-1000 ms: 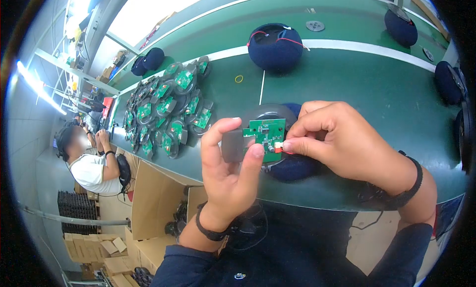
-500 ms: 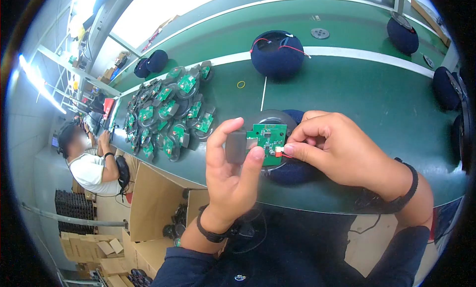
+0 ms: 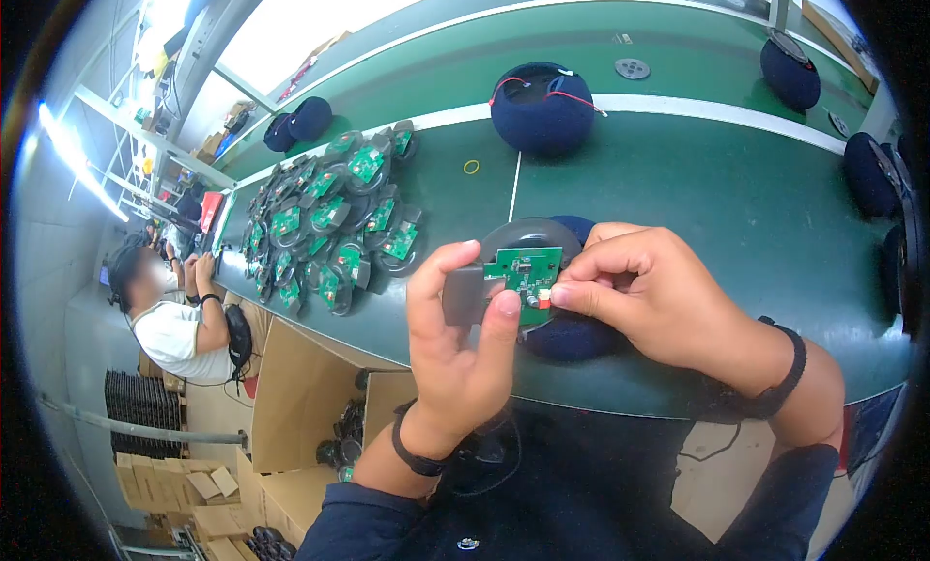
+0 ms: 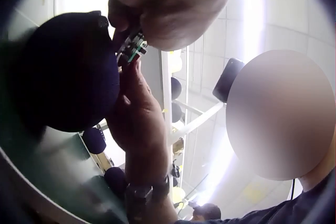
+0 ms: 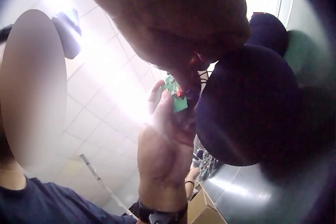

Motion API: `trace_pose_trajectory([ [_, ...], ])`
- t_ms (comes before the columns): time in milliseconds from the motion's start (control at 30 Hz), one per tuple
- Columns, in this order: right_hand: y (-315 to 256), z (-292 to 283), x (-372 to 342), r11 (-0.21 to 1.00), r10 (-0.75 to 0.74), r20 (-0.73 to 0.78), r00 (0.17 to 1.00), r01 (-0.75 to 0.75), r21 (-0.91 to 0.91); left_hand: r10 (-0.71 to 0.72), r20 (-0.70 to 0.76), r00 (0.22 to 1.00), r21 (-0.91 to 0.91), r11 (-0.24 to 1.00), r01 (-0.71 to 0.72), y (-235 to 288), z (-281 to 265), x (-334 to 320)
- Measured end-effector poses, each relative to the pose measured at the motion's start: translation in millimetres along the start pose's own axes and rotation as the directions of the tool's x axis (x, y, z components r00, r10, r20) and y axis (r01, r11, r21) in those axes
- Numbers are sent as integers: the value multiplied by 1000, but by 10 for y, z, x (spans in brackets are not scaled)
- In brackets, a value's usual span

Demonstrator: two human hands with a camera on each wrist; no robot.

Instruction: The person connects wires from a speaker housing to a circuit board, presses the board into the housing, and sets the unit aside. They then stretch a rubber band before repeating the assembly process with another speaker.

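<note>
My left hand [image 3: 453,343] grips a round dark plastic base [image 3: 528,233] by a grey block on its side, with the thumb over the edge of a green circuit board [image 3: 518,263] on top. At the board's right edge, my right hand [image 3: 668,295] pinches a small red-and-white wire connector [image 3: 544,297] between thumb and forefinger. The connector sits right at a socket on the board; my fingertips partly hide its wires. Just beneath stands a dark blue fabric-covered round shell [image 3: 572,340], also large in the left wrist view as a dark shell [image 4: 68,71].
A heap of similar board assemblies [image 3: 329,212] covers the bench's left side. Another blue shell [image 3: 542,115] with red wires stands ahead, near a grey disc [image 3: 632,69]. More shells [image 3: 872,173] line the right. Below left is an open cardboard box [image 3: 300,396]; a seated person [image 3: 184,319] works beyond.
Both hands keep their hold on the board and connector, shifting only slightly. The red wire visible beside the connector half a second ago is now mostly covered by the right fingertips.
</note>
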State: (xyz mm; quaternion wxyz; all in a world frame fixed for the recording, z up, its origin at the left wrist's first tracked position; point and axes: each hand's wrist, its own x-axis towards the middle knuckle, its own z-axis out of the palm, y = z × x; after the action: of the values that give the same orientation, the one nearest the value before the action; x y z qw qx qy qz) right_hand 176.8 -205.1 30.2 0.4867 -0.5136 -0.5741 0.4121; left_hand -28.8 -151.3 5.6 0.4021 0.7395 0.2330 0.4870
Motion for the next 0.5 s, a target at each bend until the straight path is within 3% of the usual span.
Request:
trace_pose_trajectory([
  [167, 13, -38, 40, 992, -95, 11, 995, 96, -83, 2, -47, 999, 39, 999, 0, -2, 23, 4],
  [233, -29, -96, 76, 999, 0, 62, 998, 3, -52, -82, -54, 995, -71, 994, 78, -48, 5, 48],
  [367, 84, -154, 118, 997, 63, 98, 993, -67, 41, -110, -173, 979, -192, 978, 77, -121, -13, 85],
  [433, 249, -113, 164, 985, -46, -63, 997, 56, 161, -233, -164, 958, -277, 943, 182, -167, -48, 59],
  [500, 333, -132, 186, 993, -90, -101, 991, 97, 66, -270, -162, 949, -326, 923, 207, -169, -57, 78],
])
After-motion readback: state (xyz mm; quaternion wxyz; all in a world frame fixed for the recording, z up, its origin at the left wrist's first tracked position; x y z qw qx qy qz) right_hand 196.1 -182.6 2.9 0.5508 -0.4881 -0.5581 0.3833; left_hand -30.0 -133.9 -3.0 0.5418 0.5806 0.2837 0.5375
